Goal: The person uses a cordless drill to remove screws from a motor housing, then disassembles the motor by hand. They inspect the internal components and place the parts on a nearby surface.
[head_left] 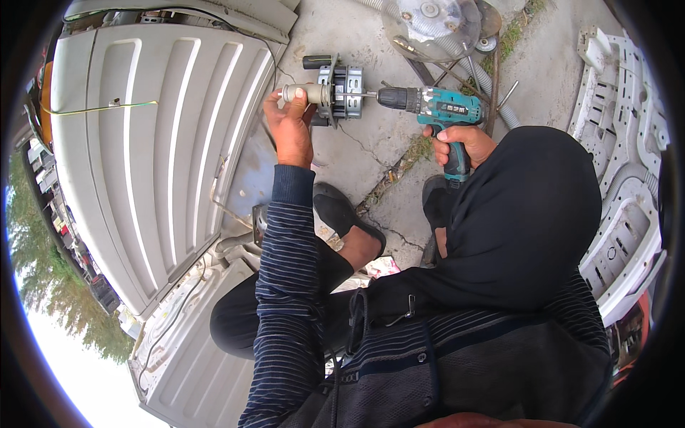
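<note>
Left hand (289, 125) gripping, arm outstretched, right hand (457, 143) clenched

Left hand (289, 125) grips the motor (335, 91) on the concrete floor (371, 43); the drill (435, 107) in the right hand (457, 140) meets it from the right. A big ribbed panel (150, 150) lies to the left, plastic frames (624, 178) far right, and a round tub part (432, 25) behind the drill.

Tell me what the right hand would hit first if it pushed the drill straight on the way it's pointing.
The right hand aims the teal cordless drill leftward; its bit already meets the small electric motor held by the left hand. Depth is hard to judge.
</note>
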### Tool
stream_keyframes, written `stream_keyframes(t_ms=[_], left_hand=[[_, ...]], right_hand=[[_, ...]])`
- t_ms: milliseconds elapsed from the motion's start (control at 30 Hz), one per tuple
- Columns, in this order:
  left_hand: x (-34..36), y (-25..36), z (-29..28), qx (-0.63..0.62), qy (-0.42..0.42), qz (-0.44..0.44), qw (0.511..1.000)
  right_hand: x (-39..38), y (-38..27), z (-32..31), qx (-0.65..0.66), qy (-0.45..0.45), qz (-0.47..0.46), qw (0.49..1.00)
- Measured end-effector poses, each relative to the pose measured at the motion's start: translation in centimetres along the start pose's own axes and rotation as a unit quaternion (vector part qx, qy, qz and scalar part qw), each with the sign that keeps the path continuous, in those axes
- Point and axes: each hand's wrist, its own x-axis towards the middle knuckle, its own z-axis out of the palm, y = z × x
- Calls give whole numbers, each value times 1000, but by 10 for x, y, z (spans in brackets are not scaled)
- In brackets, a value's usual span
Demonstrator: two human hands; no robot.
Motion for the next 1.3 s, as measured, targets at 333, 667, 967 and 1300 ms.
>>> stream_keyframes(t_ms=[333, 667, 967, 1300], left_hand=[[26, 77, 91, 735, -75, 163, 654], [57, 60, 101, 734, -229, -42, 638], [-82, 134, 108, 748, -183, -101, 630], [-137, 123, 70, 707, -197, -199, 650]], right_hand=[[-20, -5, -55, 48, -65, -34, 996], [-44, -11, -11, 41, 1, -62, 997], [-93, -62, 37, -26, 41, -141, 989], [-137, -54, 42, -18, 73, -178, 981]])
